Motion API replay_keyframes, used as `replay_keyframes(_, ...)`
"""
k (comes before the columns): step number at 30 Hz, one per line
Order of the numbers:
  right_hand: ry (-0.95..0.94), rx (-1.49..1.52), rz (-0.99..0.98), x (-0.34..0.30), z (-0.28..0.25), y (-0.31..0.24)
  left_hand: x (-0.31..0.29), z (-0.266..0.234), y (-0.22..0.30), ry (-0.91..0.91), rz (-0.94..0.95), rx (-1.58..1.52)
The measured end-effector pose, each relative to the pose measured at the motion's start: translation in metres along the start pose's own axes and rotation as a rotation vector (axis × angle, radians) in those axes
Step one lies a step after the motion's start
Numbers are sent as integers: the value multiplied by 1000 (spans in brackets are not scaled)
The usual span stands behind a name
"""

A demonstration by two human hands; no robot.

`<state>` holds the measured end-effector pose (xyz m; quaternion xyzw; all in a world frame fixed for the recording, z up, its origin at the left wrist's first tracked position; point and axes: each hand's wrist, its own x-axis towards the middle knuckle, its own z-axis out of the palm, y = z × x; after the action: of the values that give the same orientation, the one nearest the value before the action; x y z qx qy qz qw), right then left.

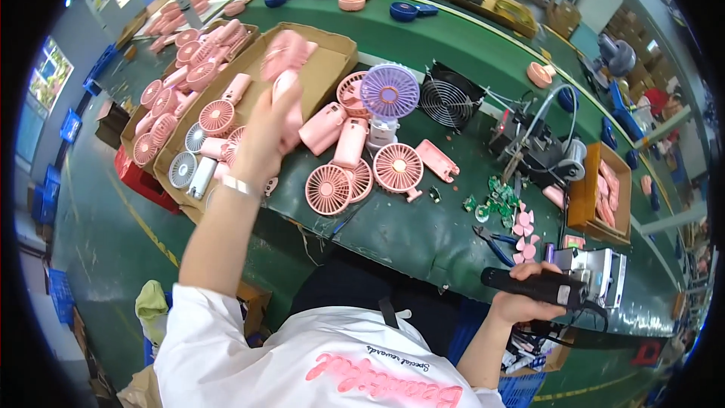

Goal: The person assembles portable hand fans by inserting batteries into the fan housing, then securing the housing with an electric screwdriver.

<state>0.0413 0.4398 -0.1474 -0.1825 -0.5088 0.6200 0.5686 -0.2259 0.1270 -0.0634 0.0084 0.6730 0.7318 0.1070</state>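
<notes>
My left hand (pixel 260 132) is raised over the cardboard tray, its fingers closed round a pink handheld fan (pixel 285 57) that is smeared by motion. At the bench's right front, my right hand (pixel 521 302) is wrapped round a black electric screwdriver (pixel 540 287) with a cord at its rear end. Between the hands, on the green bench (pixel 393 238), stand pink fan handles (pixel 351 142), a fan with a purple grille (pixel 389 91) and pink fan heads (pixel 328 189). A pink half shell (pixel 437 160) lies to their right.
An open cardboard tray (pixel 325 49) of fans is at the left. Right of centre lie green circuit boards (pixel 502 200), pliers (pixel 495 242) and pink fan blades (pixel 525 245). A soldering machine (pixel 532 140) and a box of pink parts (pixel 585 193) stand beyond; a conveyor (pixel 468 34) carries fans behind.
</notes>
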Motion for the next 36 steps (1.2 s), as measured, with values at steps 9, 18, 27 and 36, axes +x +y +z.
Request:
replay_keyframes(9,-32,-8,-13,-2,-1,-1,145,-19,-23,-276,250,-159)
replay_keyframes(18,-104,7,-79,-4,1,1,122,-187,-8,86,-291,1616)
replay_keyframes(27,-274,63,-93,-11,11,7,86,-194,-34,462,408,1030)
replay_keyframes(36,-210,59,-88,-9,2,8,-47,2,22,311,772,-130)
